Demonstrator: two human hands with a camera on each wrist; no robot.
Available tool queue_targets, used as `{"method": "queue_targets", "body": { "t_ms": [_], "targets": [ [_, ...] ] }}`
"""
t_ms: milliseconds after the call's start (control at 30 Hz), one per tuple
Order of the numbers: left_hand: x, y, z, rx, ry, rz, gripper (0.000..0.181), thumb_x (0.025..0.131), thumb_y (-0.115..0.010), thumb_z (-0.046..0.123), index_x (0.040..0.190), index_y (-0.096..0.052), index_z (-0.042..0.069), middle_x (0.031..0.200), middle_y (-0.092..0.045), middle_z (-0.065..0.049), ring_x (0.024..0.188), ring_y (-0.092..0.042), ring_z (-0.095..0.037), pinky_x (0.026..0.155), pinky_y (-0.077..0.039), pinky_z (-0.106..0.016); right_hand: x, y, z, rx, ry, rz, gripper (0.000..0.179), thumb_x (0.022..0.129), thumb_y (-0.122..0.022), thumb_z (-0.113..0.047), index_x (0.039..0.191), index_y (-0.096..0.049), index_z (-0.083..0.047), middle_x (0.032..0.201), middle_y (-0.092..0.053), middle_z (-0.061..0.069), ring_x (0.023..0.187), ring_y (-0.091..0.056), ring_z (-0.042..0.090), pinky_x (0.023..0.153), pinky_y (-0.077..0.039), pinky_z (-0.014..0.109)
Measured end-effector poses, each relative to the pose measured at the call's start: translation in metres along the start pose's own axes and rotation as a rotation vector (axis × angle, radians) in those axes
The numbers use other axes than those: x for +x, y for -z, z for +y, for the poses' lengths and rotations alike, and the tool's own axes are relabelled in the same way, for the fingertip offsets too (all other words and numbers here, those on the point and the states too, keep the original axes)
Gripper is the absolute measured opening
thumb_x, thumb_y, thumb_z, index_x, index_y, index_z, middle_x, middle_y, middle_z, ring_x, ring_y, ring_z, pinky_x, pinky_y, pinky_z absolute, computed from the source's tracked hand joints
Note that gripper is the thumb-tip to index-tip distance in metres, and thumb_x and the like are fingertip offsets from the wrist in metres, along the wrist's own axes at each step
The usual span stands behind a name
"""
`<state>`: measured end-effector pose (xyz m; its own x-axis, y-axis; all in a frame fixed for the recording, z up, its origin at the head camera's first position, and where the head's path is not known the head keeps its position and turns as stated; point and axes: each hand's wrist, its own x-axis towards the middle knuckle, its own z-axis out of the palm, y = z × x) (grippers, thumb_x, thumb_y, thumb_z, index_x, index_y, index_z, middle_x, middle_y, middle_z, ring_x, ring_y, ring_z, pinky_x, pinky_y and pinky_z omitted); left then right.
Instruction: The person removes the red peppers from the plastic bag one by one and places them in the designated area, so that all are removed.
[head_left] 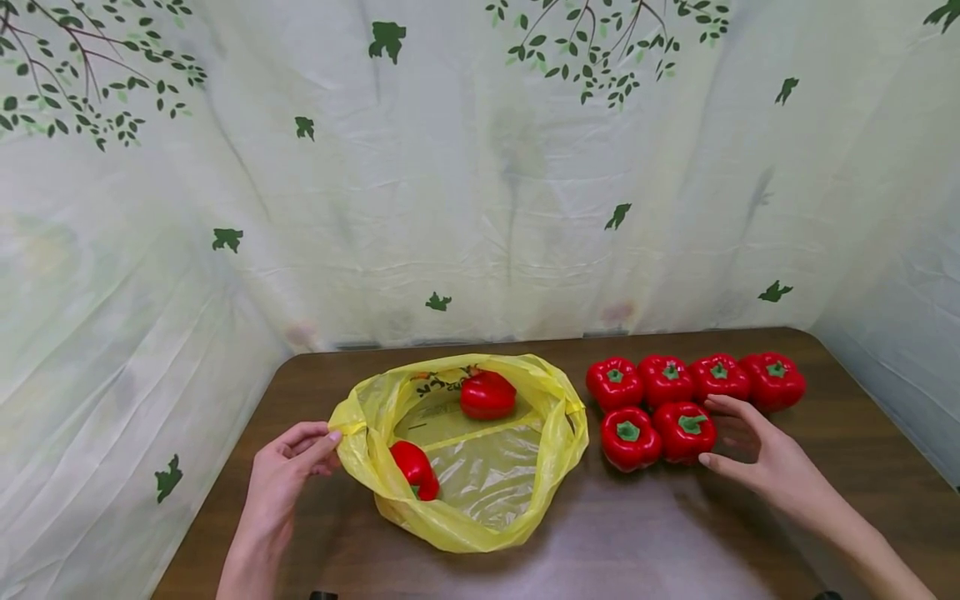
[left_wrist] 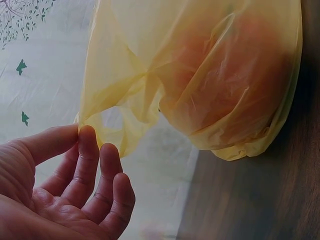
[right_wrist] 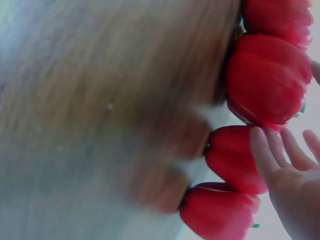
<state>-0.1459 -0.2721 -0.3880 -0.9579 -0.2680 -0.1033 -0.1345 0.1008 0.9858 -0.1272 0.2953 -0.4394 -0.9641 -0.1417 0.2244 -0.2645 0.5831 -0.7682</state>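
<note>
My left hand [head_left: 279,475] pinches the rim of a yellow plastic bag [head_left: 468,533] between thumb and index finger, its other fingers loosely bent beside the thin film [left_wrist: 120,95]. The bag stands with its mouth spread wide. Inside lie two red bell peppers, one at the back [head_left: 487,398] and one at the left [head_left: 412,468]. My right hand [head_left: 772,467] is at the right side of a red bell pepper [head_left: 681,440] with a green stem, thumb and fingers spread apart. Whether the fingertips touch that pepper I cannot tell.
Several more red bell peppers stand to the bag's right: a back row [head_left: 718,379] and another front pepper [head_left: 628,442]. They sit close together on a dark wooden table [head_left: 600,542]. A pale leaf-printed curtain [head_left: 510,208] hangs behind and at both sides.
</note>
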Motion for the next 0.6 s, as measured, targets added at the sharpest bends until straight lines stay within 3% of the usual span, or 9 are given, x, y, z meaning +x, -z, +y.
{"method": "queue_targets", "body": {
  "t_ms": [133,267,467,600],
  "targets": [
    [-0.001,0.000,0.001,0.002,-0.004,0.003,0.022,0.087,-0.078,0.018,0.100,-0.068,0.003,0.077,-0.070,0.000,0.067,-0.066,-0.019,0.065,-0.055,-0.031,-0.001,0.000,-0.012,-0.076,0.083,0.088,0.071,0.081,-0.083,-0.015,0.141,-0.047,-0.014,0.129,-0.058,0.009,0.100,-0.062,0.001,0.082,-0.047,0.010],
    [-0.001,0.001,0.002,-0.001,-0.009,0.005,0.023,0.087,-0.077,0.018,0.101,-0.067,0.002,0.078,-0.070,0.000,0.067,-0.066,-0.019,0.065,-0.056,-0.031,0.000,-0.004,-0.026,-0.104,0.160,0.133,0.069,0.078,-0.084,-0.009,0.138,-0.051,-0.015,0.128,-0.058,0.004,0.104,-0.060,0.008,0.087,-0.043,0.007],
    [-0.003,0.001,0.003,-0.008,-0.015,0.007,0.022,0.087,-0.077,0.017,0.100,-0.067,0.002,0.078,-0.070,0.000,0.066,-0.066,-0.017,0.066,-0.056,-0.032,0.005,-0.014,-0.054,-0.153,0.264,0.130,0.069,0.078,-0.084,-0.008,0.138,-0.052,-0.018,0.129,-0.058,0.000,0.112,-0.052,0.008,0.089,-0.038,0.008],
    [-0.003,0.001,0.004,-0.006,-0.018,0.007,0.021,0.087,-0.077,0.018,0.099,-0.068,0.003,0.078,-0.070,0.000,0.067,-0.066,-0.017,0.066,-0.056,-0.031,0.014,-0.021,-0.073,-0.160,0.317,0.084,0.069,0.078,-0.085,-0.009,0.138,-0.052,-0.020,0.131,-0.057,-0.004,0.119,-0.050,0.005,0.092,-0.039,0.008]
  ]
}}
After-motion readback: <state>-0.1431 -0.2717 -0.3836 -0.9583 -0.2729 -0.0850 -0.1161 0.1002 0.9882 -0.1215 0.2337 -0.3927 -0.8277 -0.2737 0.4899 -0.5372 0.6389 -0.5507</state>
